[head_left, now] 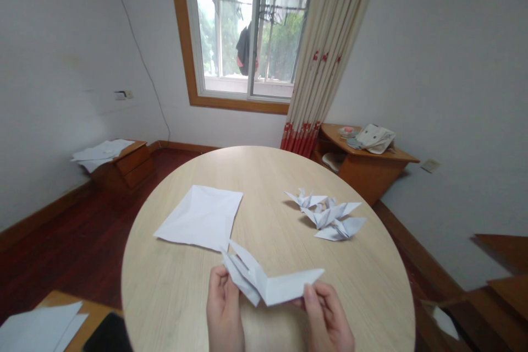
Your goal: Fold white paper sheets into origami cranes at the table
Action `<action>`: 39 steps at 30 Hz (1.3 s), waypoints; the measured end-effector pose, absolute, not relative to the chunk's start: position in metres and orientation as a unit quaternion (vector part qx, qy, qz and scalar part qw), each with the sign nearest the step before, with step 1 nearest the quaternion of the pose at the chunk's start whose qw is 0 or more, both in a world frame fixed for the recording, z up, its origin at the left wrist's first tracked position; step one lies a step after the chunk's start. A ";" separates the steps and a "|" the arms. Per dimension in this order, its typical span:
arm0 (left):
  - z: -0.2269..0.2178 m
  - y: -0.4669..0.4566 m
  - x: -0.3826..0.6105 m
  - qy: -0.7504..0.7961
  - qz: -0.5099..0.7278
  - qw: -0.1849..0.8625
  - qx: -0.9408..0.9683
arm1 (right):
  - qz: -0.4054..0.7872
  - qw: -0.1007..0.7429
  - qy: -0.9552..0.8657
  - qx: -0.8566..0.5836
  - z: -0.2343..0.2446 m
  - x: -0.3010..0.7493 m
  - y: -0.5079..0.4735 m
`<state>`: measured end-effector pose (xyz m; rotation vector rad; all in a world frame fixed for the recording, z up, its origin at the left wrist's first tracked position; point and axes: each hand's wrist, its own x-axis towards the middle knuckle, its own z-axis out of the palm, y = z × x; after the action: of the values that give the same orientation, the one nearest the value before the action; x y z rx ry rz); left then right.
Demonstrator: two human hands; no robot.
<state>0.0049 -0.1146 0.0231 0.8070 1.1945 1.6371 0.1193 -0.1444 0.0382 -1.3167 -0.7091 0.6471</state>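
Note:
A partly folded white origami paper (284, 289) is held between both hands above the near part of the round table. My left hand (225, 305) pinches its left end, where several pointed layers fan upward. On the other side, my right hand (325, 311) grips the long flat strip near its right tip, thumb on top. Some fingertips are hidden behind the paper. Beyond my left hand lies a stack of square white paper (202, 217). Several folded paper cranes (330, 217) sit close together at the right of the table.
The round wooden table (264, 168) fills the middle. White sheets (45, 327) and a dark object (108, 334) lie on a surface at lower left. A corner cabinet (371, 168) stands at back right, beside a curtain (319, 66). A low drawer unit (132, 168) is at left.

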 end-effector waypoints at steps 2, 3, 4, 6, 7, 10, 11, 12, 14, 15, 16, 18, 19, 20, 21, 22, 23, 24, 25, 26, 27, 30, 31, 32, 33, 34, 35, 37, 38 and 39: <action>0.018 -0.111 0.002 0.464 0.681 0.497 0.273 | 0.307 0.709 -0.255 -0.581 0.033 0.121 -0.144; 0.017 -0.110 0.002 0.455 0.684 0.509 0.257 | 0.329 0.711 -0.240 -0.573 0.029 0.122 -0.143; 0.018 -0.110 0.003 0.450 0.687 0.513 0.252 | 0.355 0.707 -0.237 -0.564 0.025 0.124 -0.142; 0.020 -0.111 0.008 0.454 0.702 0.483 0.261 | 0.393 0.682 -0.264 -0.557 0.016 0.128 -0.136; 0.023 -0.113 0.012 0.461 0.711 0.456 0.271 | 0.387 0.667 -0.284 -0.570 0.012 0.130 -0.133; 0.030 -0.120 0.025 0.482 0.724 0.389 0.305 | 0.230 0.648 -0.318 -0.652 0.002 0.133 -0.127; 0.032 -0.123 0.030 0.489 0.720 0.372 0.324 | 0.181 0.650 -0.329 -0.660 0.000 0.133 -0.126; 0.033 -0.126 0.034 0.495 0.715 0.348 0.349 | 0.170 0.655 -0.348 -0.649 -0.001 0.131 -0.127; 0.033 -0.131 0.041 0.499 0.710 0.289 0.404 | 0.257 0.659 -0.406 -0.579 -0.001 0.124 -0.131; 0.033 -0.133 0.043 0.496 0.709 0.267 0.424 | 0.337 0.649 -0.427 -0.532 -0.001 0.119 -0.134; 0.032 -0.135 0.045 0.491 0.710 0.251 0.439 | 0.375 0.641 -0.436 -0.508 0.000 0.114 -0.136; 0.032 -0.137 0.048 0.477 0.715 0.256 0.443 | 0.423 0.634 -0.438 -0.477 0.002 0.105 -0.139; 0.032 -0.137 0.048 0.471 0.720 0.275 0.430 | 0.432 0.635 -0.436 -0.469 0.003 0.102 -0.139; 0.032 -0.136 0.047 0.468 0.725 0.300 0.408 | 0.449 0.639 -0.428 -0.454 0.005 0.100 -0.139; 0.032 -0.135 0.046 0.467 0.730 0.329 0.376 | 0.472 0.647 -0.411 -0.436 0.007 0.100 -0.138; 0.032 -0.132 0.044 0.470 0.732 0.356 0.342 | 0.497 0.657 -0.386 -0.416 0.009 0.101 -0.137; 0.032 -0.129 0.041 0.474 0.731 0.377 0.313 | 0.521 0.667 -0.353 -0.399 0.012 0.104 -0.136; 0.032 -0.125 0.036 0.481 0.730 0.384 0.298 | 0.541 0.675 -0.317 -0.389 0.015 0.108 -0.135; 0.031 -0.122 0.031 0.488 0.727 0.378 0.301 | 0.553 0.680 -0.287 -0.387 0.017 0.112 -0.133; 0.030 -0.118 0.025 0.498 0.723 0.355 0.321 | 0.560 0.677 -0.269 -0.394 0.020 0.116 -0.132; 0.029 -0.115 0.019 0.514 0.713 0.313 0.361 | 0.564 0.667 -0.270 -0.405 0.023 0.120 -0.130; 0.027 -0.111 0.004 0.525 0.602 0.173 0.577 | 0.566 0.611 -0.340 -0.436 0.031 0.130 -0.126; 0.027 -0.111 0.001 0.489 0.560 0.154 0.651 | 0.554 0.601 -0.361 -0.449 0.034 0.131 -0.124; 0.027 -0.112 0.000 0.445 0.530 0.148 0.706 | 0.536 0.601 -0.371 -0.462 0.037 0.132 -0.123; 0.027 -0.112 -0.001 0.409 0.508 0.148 0.743 | 0.516 0.607 -0.372 -0.476 0.039 0.133 -0.122; 0.027 -0.113 -0.001 0.382 0.497 0.147 0.765 | 0.498 0.616 -0.367 -0.488 0.040 0.133 -0.121; 0.027 -0.114 -0.001 0.369 0.489 0.146 0.777 | 0.490 0.619 -0.363 -0.495 0.041 0.133 -0.121; 0.026 -0.113 0.000 0.369 0.483 0.145 0.781 | 0.506 0.605 -0.370 -0.491 0.039 0.135 -0.123; 0.026 -0.112 0.000 0.374 0.487 0.151 0.775 | 0.524 0.592 -0.382 -0.480 0.037 0.136 -0.124; 0.027 -0.111 -0.001 0.381 0.493 0.164 0.765 | 0.541 0.578 -0.396 -0.466 0.035 0.138 -0.126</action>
<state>-0.0008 -0.1112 0.0268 2.1795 1.0863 1.4048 0.1382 -0.1256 0.0347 -1.0903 -0.9259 1.2659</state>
